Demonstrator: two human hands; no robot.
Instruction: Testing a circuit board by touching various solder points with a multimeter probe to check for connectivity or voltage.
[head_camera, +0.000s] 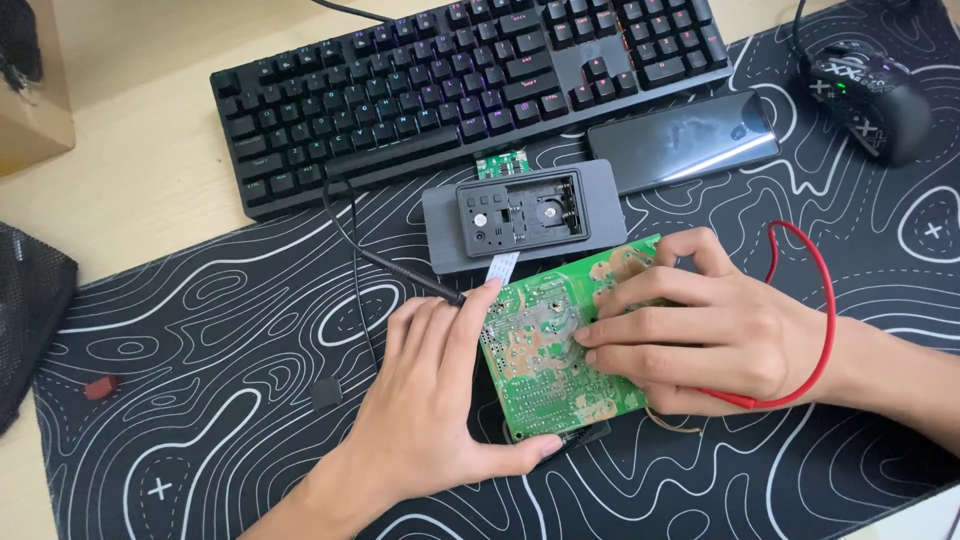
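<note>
1. Left hand (430, 400): palm down, fingers spread and pointing up, thumb stretched out to the right.
2. Right hand (700, 325): enters from right edge, palm down, fingers curled, pointing left.

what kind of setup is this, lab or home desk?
Likely a home computer desk doubling as an electronics bench: backlit keyboard and mouse on a patterned desk mat, both hands on a green circuit board with probe leads.
</note>
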